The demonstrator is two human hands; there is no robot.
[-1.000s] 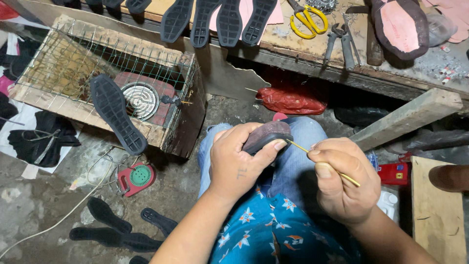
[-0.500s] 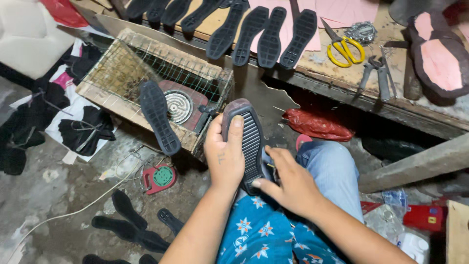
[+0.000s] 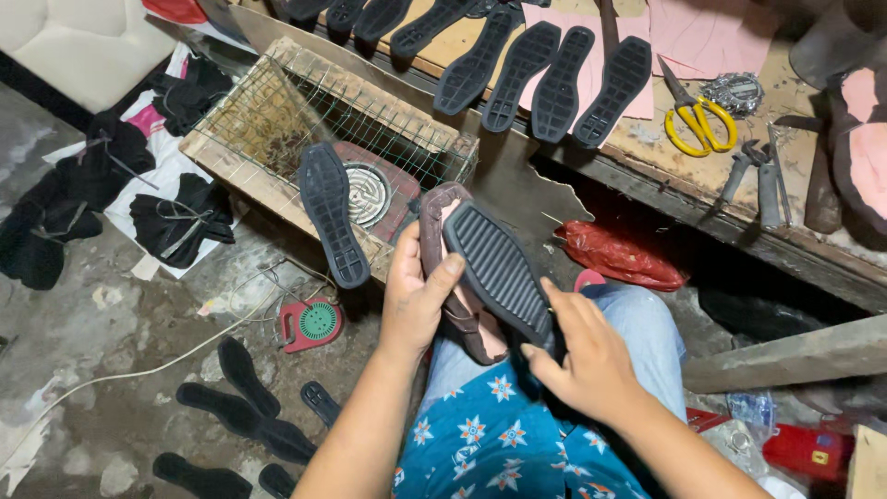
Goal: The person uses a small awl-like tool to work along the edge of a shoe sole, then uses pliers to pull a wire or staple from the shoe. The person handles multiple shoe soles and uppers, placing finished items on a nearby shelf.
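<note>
Concrete floor littered with soles, wooden workbench.

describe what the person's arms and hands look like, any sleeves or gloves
Both forearms are bare, with no sleeves reaching them. The left hand and right hand wear no gloves; no rings, watch or bands show. Nails look short and unpainted.
</note>
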